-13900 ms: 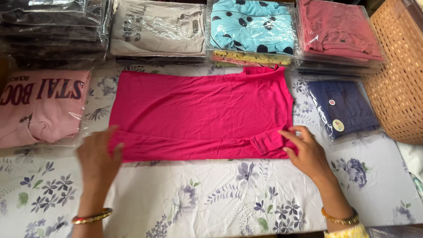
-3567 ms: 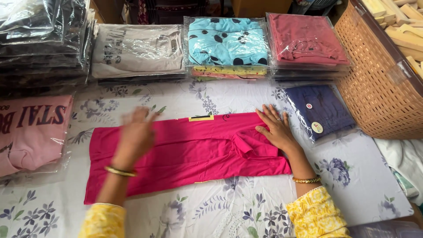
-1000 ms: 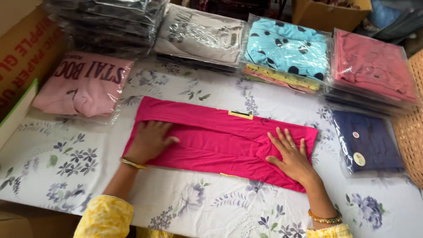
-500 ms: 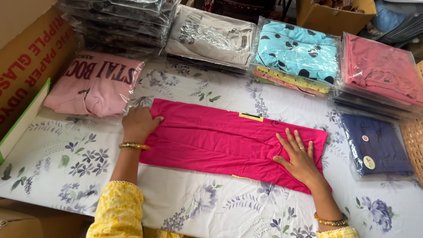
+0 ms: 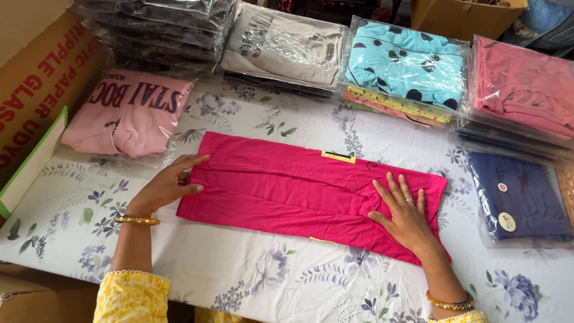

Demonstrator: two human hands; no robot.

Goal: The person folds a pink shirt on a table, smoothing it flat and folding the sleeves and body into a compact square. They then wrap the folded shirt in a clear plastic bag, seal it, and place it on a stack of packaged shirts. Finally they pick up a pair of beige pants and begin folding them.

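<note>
I am judging the folded magenta knit garment [image 5: 299, 194] light and limp, best pinched at its left edge, where my left hand [image 5: 164, 188] is touching with fingers loosely apart while my right hand [image 5: 406, 215] is pressing flat, fingers spread.

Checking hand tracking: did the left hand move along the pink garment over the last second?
Yes. The left hand slid from lying on the pink garment out to its left end, toward the bagged light-pink shirt.
</note>
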